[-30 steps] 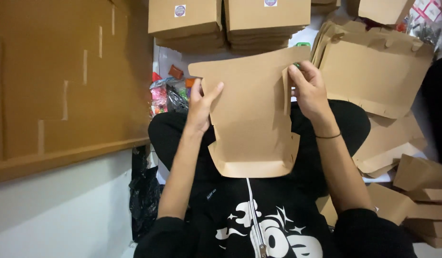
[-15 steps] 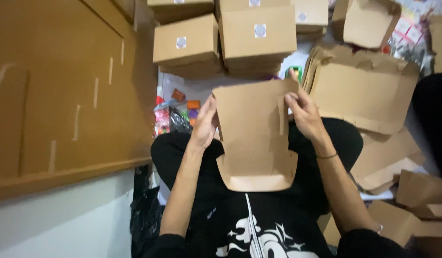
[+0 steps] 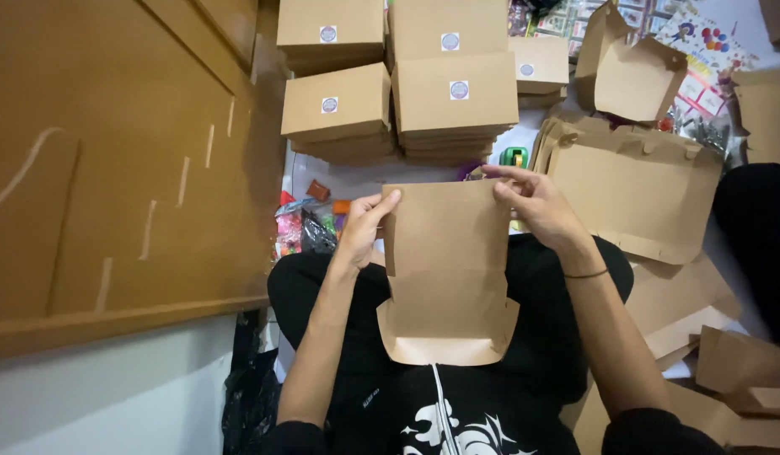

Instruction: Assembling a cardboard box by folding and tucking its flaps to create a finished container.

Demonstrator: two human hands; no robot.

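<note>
A flat brown cardboard box blank (image 3: 447, 270) is held up over my lap, its side flaps folded inward. My left hand (image 3: 364, 227) grips its left edge, thumb on the front. Over on the other side, my right hand (image 3: 533, 206) pinches the top right corner, fingers curled over the folded flap. A thin black band sits on my right wrist. The blank's curved bottom flap hangs near my black printed shirt.
Stacks of folded brown boxes with round stickers (image 3: 390, 84) stand ahead on the floor. Flat brown blanks (image 3: 634, 190) pile up at the right. A brown wooden panel (image 3: 112, 168) fills the left. Colourful small packets (image 3: 301, 227) and a green tape dispenser (image 3: 514, 157) lie between.
The blank's side flaps have been folded in, making it narrower. My hands moved closer together, and the view tilted so more of the box stacks show.
</note>
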